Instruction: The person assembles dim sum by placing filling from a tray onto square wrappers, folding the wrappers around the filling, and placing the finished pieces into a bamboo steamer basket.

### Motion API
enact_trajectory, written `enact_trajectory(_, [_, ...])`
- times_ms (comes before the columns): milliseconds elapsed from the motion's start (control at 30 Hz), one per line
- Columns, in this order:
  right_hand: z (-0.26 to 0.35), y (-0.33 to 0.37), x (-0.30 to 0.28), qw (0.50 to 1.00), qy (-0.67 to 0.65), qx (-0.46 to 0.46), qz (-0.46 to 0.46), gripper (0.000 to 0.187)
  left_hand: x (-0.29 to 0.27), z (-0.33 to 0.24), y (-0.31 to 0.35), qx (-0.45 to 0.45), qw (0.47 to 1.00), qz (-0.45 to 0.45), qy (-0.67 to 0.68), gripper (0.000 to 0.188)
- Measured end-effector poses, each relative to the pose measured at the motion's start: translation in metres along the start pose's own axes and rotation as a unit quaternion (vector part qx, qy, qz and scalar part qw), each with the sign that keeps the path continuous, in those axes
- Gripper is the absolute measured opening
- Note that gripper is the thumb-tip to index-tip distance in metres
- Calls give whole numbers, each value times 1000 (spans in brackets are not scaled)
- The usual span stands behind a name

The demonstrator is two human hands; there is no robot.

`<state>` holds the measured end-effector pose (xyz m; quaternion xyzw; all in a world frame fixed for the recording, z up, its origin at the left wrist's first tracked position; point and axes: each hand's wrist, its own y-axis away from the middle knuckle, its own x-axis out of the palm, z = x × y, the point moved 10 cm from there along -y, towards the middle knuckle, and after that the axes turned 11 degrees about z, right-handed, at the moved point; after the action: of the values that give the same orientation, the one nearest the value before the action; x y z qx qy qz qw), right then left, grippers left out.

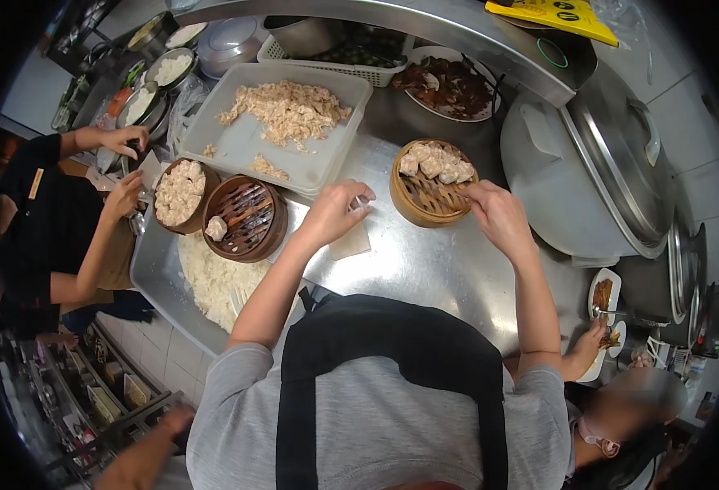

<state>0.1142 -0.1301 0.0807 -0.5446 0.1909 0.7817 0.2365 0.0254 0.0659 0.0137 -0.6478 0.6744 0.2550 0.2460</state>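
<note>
Item: my left hand point(332, 214), above the steel desk point(425, 265), fingers pressed together around a small pale piece I cannot identify, just over a square of brown paper point(351, 242).

Item: my right hand point(500, 216), fingers pinching the near rim of the round bamboo steamer basket holding pale dumplings point(431, 193).

Item: dark round bamboo steamer with one dumpling point(245, 217), left of my left hand, touching a lighter bamboo steamer full of dumplings point(181, 194).

Item: large white plastic tray with shredded pale filling point(278, 122), behind both.

Item: heap of white wrappers point(212, 282), at the desk's near left.

Item: big metal pot with lid point(596, 163), right.

Item: another person's hands point(122, 167), far left.
</note>
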Motion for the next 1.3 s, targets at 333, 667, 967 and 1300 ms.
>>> enact_trajectory(333, [-8,9,-5,998,-65,16,4,18,20,24,13,-27,999,3,19,18])
enact_trajectory(667, [-14,-5,8,999,-50,2,-14,19,31,25,13,-33,998,14,48,17])
enact_trajectory(967, [-20,15,-9,998,-29,57,12,14,5,-20,-52,11,994,-69,-79,32])
enact_trajectory(1300, [-6,17,4,993,96,-20,-61,13,32,-31,-116,-12,935,15,-355,43])
